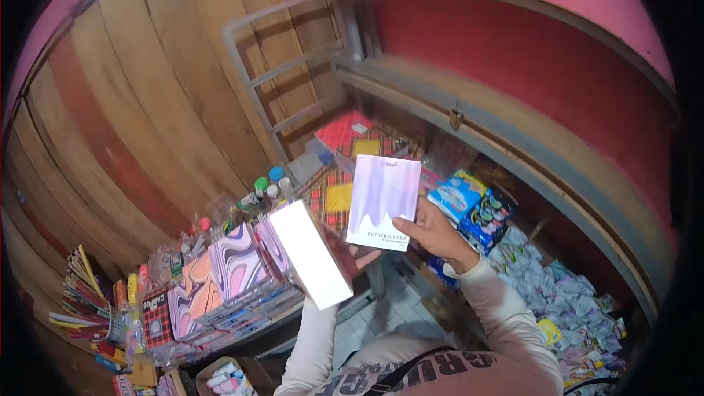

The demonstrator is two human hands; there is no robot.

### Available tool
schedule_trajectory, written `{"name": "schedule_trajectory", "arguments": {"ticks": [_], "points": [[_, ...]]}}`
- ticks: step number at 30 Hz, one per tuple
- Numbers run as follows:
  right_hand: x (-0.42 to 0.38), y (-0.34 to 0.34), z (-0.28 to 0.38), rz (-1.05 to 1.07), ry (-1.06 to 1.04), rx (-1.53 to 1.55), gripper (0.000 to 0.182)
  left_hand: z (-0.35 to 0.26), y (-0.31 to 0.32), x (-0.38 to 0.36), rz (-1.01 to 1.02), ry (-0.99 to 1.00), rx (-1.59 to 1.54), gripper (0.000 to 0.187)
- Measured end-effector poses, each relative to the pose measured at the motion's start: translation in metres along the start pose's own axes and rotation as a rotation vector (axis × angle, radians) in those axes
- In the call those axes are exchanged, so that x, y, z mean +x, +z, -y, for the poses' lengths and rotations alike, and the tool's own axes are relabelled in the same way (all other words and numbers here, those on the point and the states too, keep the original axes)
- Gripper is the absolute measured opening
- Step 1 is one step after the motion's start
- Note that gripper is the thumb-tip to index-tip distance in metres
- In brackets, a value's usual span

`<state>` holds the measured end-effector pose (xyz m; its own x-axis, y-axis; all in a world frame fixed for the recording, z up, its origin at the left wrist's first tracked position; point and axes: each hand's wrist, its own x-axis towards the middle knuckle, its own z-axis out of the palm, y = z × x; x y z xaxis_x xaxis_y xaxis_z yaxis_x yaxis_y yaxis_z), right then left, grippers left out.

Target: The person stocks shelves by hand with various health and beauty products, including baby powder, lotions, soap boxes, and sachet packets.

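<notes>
The right hand point(433, 231) grips a lilac box point(383, 202); the left hand point(352, 258) grips a white box point(311, 253), above the counter point(293, 315).

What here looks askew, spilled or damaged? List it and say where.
Nothing looks damaged or spilled. The right hand holds a lilac box upright; the left hand holds a white box tilted, its face washed out by glare. The small packets at lower right lie in a loose heap.
</notes>
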<state>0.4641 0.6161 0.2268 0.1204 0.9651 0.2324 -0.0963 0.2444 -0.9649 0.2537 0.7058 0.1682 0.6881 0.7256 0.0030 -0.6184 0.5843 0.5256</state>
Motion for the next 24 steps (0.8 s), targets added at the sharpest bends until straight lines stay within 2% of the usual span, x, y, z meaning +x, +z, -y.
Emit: {"name": "schedule_trajectory", "arguments": {"ticks": [3, 4, 5, 9, 10, 12, 14, 16, 17, 19, 20, 21, 24], "points": [[0.034, -0.019, 0.020, -0.063, -0.038, -0.033, 0.044, -0.016, -0.020, 0.003, 0.184, 0.126, -0.106, 0.043], [0.046, -0.024, 0.024, -0.087, -0.060, -0.042, 0.043, -0.024, -0.023, -0.002, 0.113, 0.161, -0.103, 0.035], [0.066, -0.034, 0.018, -0.099, -0.171, 0.012, 0.044, -0.032, -0.025, -0.007, 0.040, 0.196, -0.097, 0.032], [0.130, -0.041, 0.057, -0.194, -0.350, -0.108, 0.046, -0.077, -0.095, -0.024, 0.033, 0.339, -0.003, 0.029], [0.148, -0.042, 0.071, -0.209, -0.368, -0.169, 0.043, -0.090, -0.100, -0.030, 0.041, 0.387, 0.016, 0.031], [0.189, -0.041, 0.094, -0.287, -0.490, -0.250, 0.041, -0.115, -0.134, -0.032, 0.271, 0.442, -0.096, 0.067], [0.235, -0.047, 0.117, -0.315, -0.592, -0.349, 0.041, -0.134, -0.129, -0.030, 0.236, 0.570, 0.066, 0.059], [0.280, -0.055, 0.144, -0.361, -0.667, -0.478, 0.042, -0.150, -0.127, -0.029, 0.467, 0.504, -0.513, 0.077], [0.309, -0.064, 0.151, -0.384, -0.778, -0.491, 0.043, -0.154, -0.128, -0.032, -0.214, 0.657, -0.050, 0.073], [0.353, -0.078, 0.177, -0.501, -0.787, -0.665, 0.046, -0.159, -0.141, -0.027, -0.222, 0.651, -0.094, 0.073], [0.384, -0.095, 0.184, -0.563, -0.863, -0.737, 0.047, -0.163, -0.142, -0.023, -0.225, 0.651, -0.115, 0.073], [0.408, -0.103, 0.197, -0.619, -0.860, -0.785, 0.047, -0.164, -0.117, -0.015, -0.413, 0.719, -0.049, 0.072], [0.465, -0.107, 0.222, -0.781, -0.877, -0.879, 0.047, -0.165, -0.107, -0.003, -0.530, 0.818, -0.008, 0.072]]}}
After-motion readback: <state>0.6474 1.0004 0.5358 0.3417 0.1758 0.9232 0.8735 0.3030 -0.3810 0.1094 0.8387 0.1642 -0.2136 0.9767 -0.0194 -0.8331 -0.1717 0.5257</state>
